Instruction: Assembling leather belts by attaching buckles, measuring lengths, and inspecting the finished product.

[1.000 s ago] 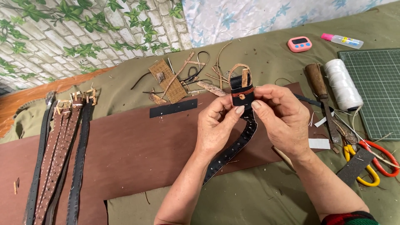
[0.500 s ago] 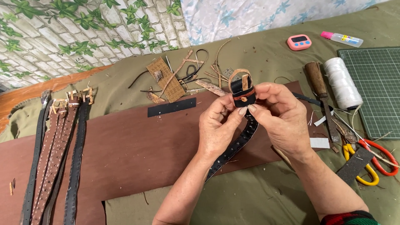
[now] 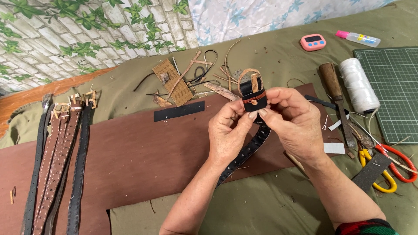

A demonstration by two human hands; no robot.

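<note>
Fingers (image 3: 244,114) of left hand (image 3: 228,135) and right hand (image 3: 296,124) closed, both pinching folded end of black studded leather belt (image 3: 254,93) just above big brown leather sheet (image 3: 130,156). Thin brown loop already around fold, wooden-looking buckle seated on top. Finished belts (image 3: 56,161) lying at left edge of sheet. Probably near end: loop wanting fixing, maybe stitching.
</note>
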